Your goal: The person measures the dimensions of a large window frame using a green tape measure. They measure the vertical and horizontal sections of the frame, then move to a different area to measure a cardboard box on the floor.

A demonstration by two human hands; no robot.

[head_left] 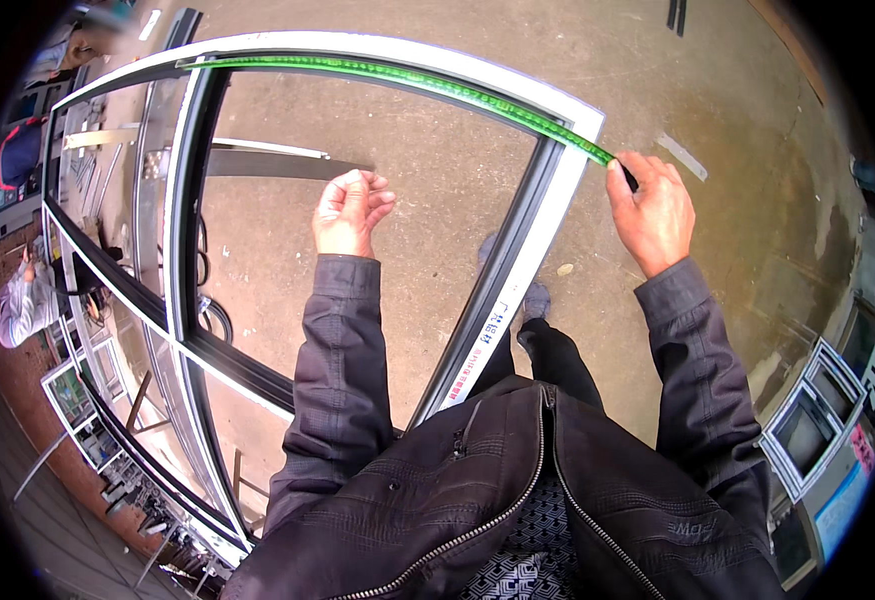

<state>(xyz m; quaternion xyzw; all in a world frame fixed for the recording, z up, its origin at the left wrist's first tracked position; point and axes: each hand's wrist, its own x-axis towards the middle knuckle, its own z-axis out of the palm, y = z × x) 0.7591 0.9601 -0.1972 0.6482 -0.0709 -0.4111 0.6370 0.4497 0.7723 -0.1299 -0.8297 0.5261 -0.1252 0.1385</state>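
Observation:
A large white-and-black window frame point(547, 215) stands in front of me, divided by bars. A green tape measure point(437, 82) lies stretched along its far top bar, from the dividing bar to the right corner and a little past it. My right hand point(655, 210) is closed around the tape measure's dark end, just outside that corner. My left hand point(350, 212) hovers over the frame's wide opening, apart from the bars. Its fingers are loosely bent and slightly apart, with nothing visible in them.
A long dark strip point(277, 165) shows through the opening. A person in a light top point(25, 305) is at the far left. Smaller window frames stand at lower left and at the right point(814, 420). A pale flat strip point(682, 157) lies on the concrete floor point(757, 235).

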